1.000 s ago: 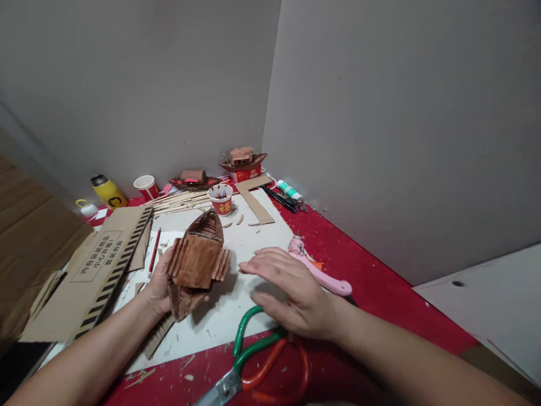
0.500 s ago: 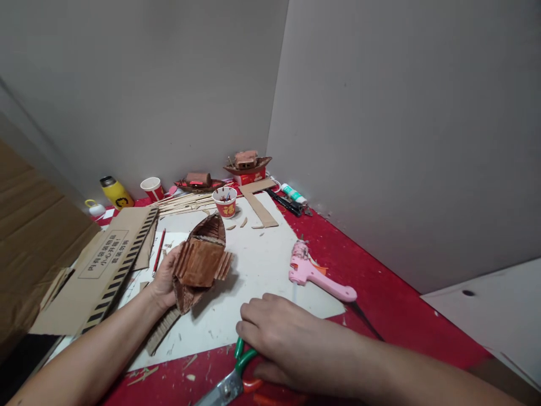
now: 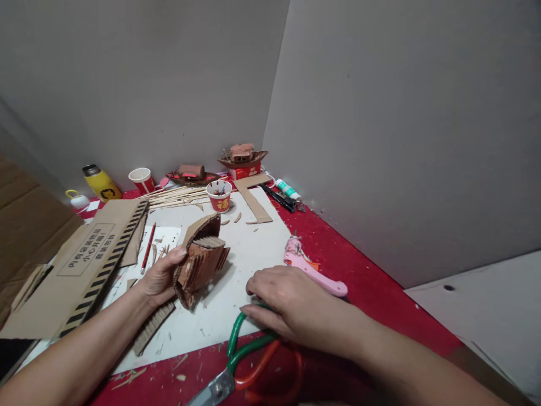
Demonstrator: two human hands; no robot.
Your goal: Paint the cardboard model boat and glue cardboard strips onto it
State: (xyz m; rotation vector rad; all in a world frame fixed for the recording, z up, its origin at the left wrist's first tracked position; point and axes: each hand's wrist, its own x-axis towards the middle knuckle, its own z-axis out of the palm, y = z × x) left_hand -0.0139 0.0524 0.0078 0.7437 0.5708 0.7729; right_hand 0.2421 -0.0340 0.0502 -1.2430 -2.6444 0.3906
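Observation:
My left hand (image 3: 163,276) is closed on a brown cardboard model boat (image 3: 200,262), thumb on its near side. The boat is tilted, showing a corrugated edge, a painted cover and ridged strips at its sides. Lower in the view lie scissors (image 3: 217,389) with green and orange handles, their blades running out of the bottom edge. Just above the handles is my right hand (image 3: 283,301), its fingers bent and its thumb apart from them, with nothing visible between. Beyond it is a pink glue gun (image 3: 319,274), partly hidden by the hand.
Printed cardboard (image 3: 95,248) lies at left, with a red pencil (image 3: 147,248) beside it. Two finished model boats (image 3: 242,155), paper cups (image 3: 218,197), wooden sticks (image 3: 181,195) and a yellow bottle (image 3: 101,183) line the back. Scraps dot the white board (image 3: 249,254).
My right hand has come off the scissors and lifted away from their handles, which now show more fully. My left hand has turned the boat, exposing its corrugated edge. The view has shifted slightly.

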